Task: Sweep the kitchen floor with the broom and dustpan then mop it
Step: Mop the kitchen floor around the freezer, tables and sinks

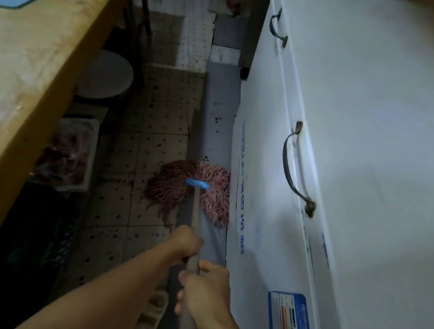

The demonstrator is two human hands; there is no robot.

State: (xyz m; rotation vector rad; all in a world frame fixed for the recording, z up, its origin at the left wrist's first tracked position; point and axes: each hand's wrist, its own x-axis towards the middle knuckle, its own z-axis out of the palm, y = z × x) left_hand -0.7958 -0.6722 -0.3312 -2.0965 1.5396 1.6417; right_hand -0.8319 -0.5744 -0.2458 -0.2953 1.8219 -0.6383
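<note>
mopping beside the freezer
both the left hand (186, 241) and right hand (203, 291) clamp the grey pole; the reddish string mop head (190, 188), at twelve o'clock, could snag against the white chest freezer (353, 127).

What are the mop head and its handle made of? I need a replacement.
Mop head: pinkish twisted yarn, probably cotton, matte, held by a blue clamp, likely plastic. Handle: plain tan pole, perhaps wood; blur leaves it open.

white chest freezer (380, 130) right, wooden table (31, 57) left, stool (105, 78) beneath.
</note>
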